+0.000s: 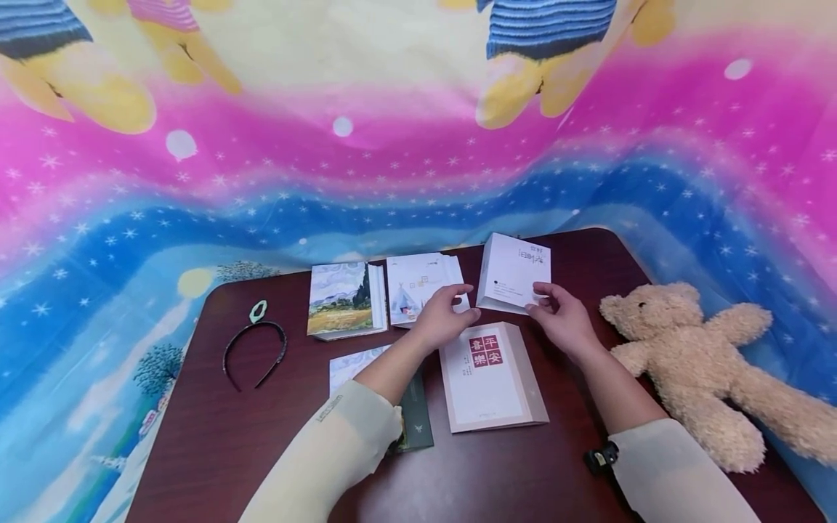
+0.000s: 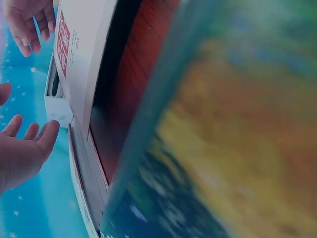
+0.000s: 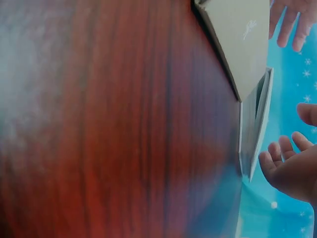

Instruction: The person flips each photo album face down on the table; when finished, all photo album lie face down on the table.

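My left hand (image 1: 445, 316), fingers relaxed and slightly bent, hovers by a white desk calendar with a small tent picture (image 1: 404, 290). Just below it lies a folded calendar with red square characters (image 1: 485, 392). My right hand (image 1: 562, 323) is at the lower right corner of a white calendar (image 1: 513, 265) propped at the back; whether it touches cannot be told. In the right wrist view, the right hand (image 3: 292, 168) has loosely spread fingers and nothing in them. The left hand (image 2: 22, 156) looks likewise free in the left wrist view.
A landscape-painting calendar (image 1: 340, 298) stands back left. Another with a dark green edge (image 1: 421, 418) lies partly under my left forearm. A black headband (image 1: 227, 349) and a green hair tie (image 1: 258, 311) lie left. A teddy bear (image 1: 693, 363) lies along the right edge.
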### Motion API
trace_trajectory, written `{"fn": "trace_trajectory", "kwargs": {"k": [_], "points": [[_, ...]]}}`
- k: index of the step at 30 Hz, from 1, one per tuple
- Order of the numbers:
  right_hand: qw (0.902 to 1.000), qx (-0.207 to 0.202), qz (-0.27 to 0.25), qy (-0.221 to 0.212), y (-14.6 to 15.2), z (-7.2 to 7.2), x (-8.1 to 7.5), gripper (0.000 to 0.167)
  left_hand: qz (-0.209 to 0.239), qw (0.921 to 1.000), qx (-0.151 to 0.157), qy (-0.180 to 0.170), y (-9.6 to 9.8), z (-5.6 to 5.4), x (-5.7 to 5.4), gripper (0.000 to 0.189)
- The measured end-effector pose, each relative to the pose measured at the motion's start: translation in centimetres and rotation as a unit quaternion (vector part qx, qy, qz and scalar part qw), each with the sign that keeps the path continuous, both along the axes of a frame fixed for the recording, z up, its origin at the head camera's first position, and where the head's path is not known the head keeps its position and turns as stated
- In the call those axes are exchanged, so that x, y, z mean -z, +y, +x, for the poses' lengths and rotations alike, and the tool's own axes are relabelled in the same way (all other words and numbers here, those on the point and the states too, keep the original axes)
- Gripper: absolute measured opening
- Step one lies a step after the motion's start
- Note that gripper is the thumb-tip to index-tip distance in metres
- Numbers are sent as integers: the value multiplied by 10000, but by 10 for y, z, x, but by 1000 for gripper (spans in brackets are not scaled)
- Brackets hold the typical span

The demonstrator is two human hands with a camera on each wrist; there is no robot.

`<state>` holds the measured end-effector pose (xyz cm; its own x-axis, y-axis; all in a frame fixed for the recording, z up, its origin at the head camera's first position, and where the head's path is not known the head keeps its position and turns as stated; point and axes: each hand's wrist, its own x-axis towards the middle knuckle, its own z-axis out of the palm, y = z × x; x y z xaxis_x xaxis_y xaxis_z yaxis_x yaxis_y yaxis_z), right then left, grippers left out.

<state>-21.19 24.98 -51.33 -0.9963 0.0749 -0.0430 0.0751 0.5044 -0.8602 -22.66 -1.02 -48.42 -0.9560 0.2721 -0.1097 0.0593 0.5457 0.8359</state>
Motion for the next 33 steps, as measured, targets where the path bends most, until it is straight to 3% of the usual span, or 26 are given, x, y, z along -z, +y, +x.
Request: {"fn": "trace_trajectory", "kwargs": {"k": [7,11,20,33], "points": [[9994,278,213,77,4,-8,8,60,791,9943,-369,-616,11,-10,8,55],[9988,413,257,69,6,-12,9,63,971,9911,-467,-782,16,-14,13,56],[9993,289,82,-215,7,-20,10,77,976,9899,-579,-845,30,-22,14,59],[9964,82,-153,-825,5,-26,9,97,729,9935,-385,-783,46,-28,17,69]]}}
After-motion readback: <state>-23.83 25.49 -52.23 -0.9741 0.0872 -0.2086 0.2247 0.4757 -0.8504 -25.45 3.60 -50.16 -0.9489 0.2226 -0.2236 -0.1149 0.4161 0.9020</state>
